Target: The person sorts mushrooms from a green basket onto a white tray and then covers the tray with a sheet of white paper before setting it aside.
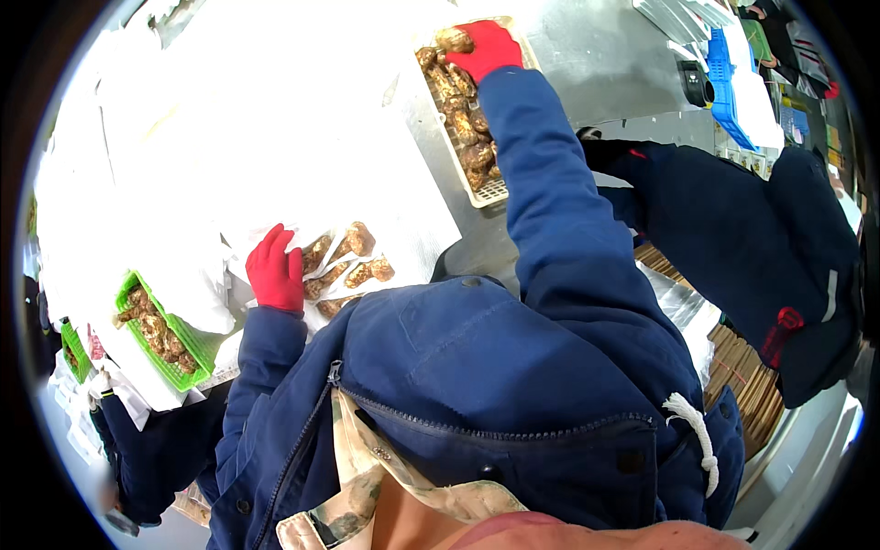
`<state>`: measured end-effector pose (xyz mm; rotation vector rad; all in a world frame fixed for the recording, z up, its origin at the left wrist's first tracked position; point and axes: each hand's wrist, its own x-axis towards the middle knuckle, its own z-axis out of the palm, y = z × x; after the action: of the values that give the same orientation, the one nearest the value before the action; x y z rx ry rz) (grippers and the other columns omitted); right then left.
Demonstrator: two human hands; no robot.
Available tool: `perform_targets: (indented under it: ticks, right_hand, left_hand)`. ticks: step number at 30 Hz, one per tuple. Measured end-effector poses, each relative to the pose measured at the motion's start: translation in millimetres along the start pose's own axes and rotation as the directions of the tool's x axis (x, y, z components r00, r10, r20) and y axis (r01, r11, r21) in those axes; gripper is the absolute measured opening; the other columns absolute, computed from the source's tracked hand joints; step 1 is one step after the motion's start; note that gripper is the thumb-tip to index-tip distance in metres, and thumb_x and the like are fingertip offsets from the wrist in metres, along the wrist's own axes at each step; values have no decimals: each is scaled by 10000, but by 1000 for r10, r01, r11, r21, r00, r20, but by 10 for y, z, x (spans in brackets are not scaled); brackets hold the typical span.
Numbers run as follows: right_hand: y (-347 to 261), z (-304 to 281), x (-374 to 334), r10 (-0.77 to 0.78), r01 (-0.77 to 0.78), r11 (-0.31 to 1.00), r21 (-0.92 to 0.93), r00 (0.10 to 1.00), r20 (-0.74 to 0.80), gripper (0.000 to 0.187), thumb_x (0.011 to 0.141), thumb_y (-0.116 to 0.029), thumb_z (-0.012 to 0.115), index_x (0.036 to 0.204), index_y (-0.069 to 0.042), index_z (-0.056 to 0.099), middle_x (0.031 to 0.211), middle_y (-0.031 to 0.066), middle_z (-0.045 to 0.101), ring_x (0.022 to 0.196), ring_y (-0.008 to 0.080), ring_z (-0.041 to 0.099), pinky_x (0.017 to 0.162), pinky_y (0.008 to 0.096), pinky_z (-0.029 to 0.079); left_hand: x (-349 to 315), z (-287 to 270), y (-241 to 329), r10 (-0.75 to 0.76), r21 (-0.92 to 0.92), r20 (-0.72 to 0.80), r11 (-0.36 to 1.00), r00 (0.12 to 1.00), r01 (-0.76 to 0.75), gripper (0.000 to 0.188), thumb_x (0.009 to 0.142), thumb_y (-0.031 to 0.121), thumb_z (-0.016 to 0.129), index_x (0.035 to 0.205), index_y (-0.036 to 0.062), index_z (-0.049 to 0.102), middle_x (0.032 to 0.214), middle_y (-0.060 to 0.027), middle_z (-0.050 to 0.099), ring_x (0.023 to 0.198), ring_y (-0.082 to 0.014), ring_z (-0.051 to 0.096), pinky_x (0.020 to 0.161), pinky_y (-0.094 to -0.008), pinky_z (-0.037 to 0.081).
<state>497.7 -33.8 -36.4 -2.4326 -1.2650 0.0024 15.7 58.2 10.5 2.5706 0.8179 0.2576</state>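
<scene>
"Why keep loose mushrooms (356, 240) at the desk's (605, 64) near edge?"
"Probably for easy handling, spread on the white sheet (426, 206) close to the body."
"And the tray (492, 192)?"
"Sits past the sheet's right edge, likely for easy reach."
"Right hand (486, 50)?"
"Holds a mushroom (454, 39) at the tray's far left corner, fingers curled narrowly."
"Left hand (278, 273)?"
"Fingers half open beside the loose mushrooms; touching or not, cannot tell."

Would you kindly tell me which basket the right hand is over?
The cream basket at the top: it is pale, with the right hand over it, unlike the green baskets at left and the blue basket at upper right.
</scene>
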Motion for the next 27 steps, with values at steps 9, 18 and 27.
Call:
perform_targets:
  ticks: [9, 18, 27]
  right_hand:
    - [-364, -599, -612, 116, -323, -274, 906, 924, 365, 569, 825, -14, 654, 1346, -68, 432, 1180, 135, 570, 1022, 275, 613, 823, 404, 556]
    - [-1798, -655, -974, -433, -233, 539, 810, 748, 503, 586, 722, -200, 822, 1214, -46, 543, 1035, 93, 653, 948, 162, 641, 833, 284, 523]
    - [-2620, -132, -985, -601, 636, 747, 195, 520, 606, 423, 770, -404, 714, 1101, -171, 594, 948, 45, 684, 939, 234, 623, 849, 405, 416]
  left_hand:
    - [2, -47, 79, 9, 30, -15, 1000, 1000, -8, 279, 828, 122, 636, 1104, 85, 612, 1200, -120, 617, 1032, -313, 582, 895, -426, 413]
    - [43, 20, 70, 1, 92, -30, 996, 1000, 2, 241, 822, 175, 632, 1054, 109, 631, 1081, -79, 654, 944, -287, 608, 865, -425, 437]
    - [-29, -30, 16, 81, 182, 51, 979, 995, -89, 125, 816, 198, 652, 914, 121, 661, 946, -37, 654, 898, -254, 605, 825, -414, 437]
